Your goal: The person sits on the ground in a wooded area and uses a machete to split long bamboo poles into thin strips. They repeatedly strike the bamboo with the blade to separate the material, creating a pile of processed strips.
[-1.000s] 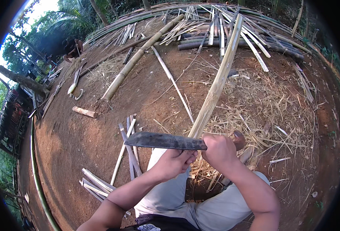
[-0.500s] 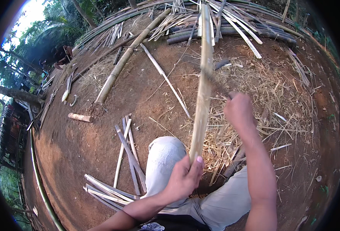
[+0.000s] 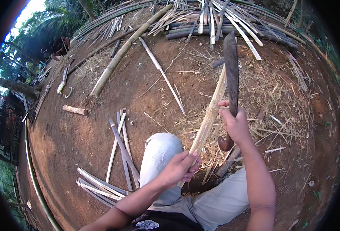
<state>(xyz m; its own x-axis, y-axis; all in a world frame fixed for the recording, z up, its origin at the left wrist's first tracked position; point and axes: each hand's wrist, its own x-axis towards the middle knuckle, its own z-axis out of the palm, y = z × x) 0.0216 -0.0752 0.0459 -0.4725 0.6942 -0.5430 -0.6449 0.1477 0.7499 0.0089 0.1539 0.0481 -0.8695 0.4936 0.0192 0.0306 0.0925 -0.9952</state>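
Observation:
My left hand (image 3: 177,168) is closed around the lower end of a pale split bamboo strip (image 3: 207,122), which slants up and away to the right in front of my knees. In my right hand (image 3: 237,126) is a machete (image 3: 231,73), its dark blade pointing up and its rounded brown wooden handle end showing below the fist. The forefinger of that hand reaches out to the strip's right edge, at or very near it. The blade's upper part stands beside the strip's far end and hides some of what is behind it.
Split bamboo strips (image 3: 124,154) lie left of my knee. Pale shavings (image 3: 262,96) cover the ground at right. A bamboo pole (image 3: 116,63) and a short cut piece (image 3: 75,110) lie farther left. Bamboo poles (image 3: 185,34) are piled at the back, with split strips across them.
The machete has come off the strip and swung upright in my right hand. The strip has tilted to the right, its far end lower. The view has shifted slightly.

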